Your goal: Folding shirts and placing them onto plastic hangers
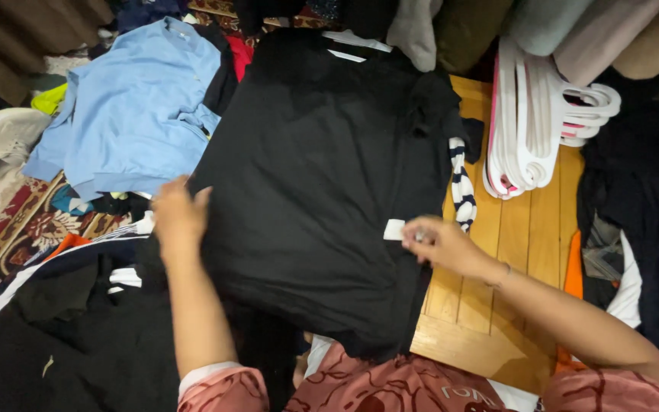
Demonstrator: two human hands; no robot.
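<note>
At the right edge of the black garment point(314, 175), the right hand point(440, 243) has its fingertips pinched on a small white rectangular tag point(394, 230), which sticks out from the cloth's side seam; the tag is blank as far as this view shows, though it is too small to be sure. Across the cloth, the left hand point(179, 215) lies on the garment's left edge with its fingers curled over the fold, gripping the fabric. The black garment is spread flat between both hands, its collar pointing away from the person and its lower hem hanging over the near edge of a wooden board point(512, 244); just beside the tag, a black-and-white striped strip of cloth point(461, 183) runs along the garment's right side. Farther right on the board lies a stack of white plastic hangers point(532, 122), with a hint of pink among them. To the left, a light blue shirt point(135, 107) rests on a heap of dark clothes, partly over a patterned red rug point(17, 236); a pale shoe point(1, 137) sits at the far left. Folded clothes in grey, green and beige line the top edge.
</note>
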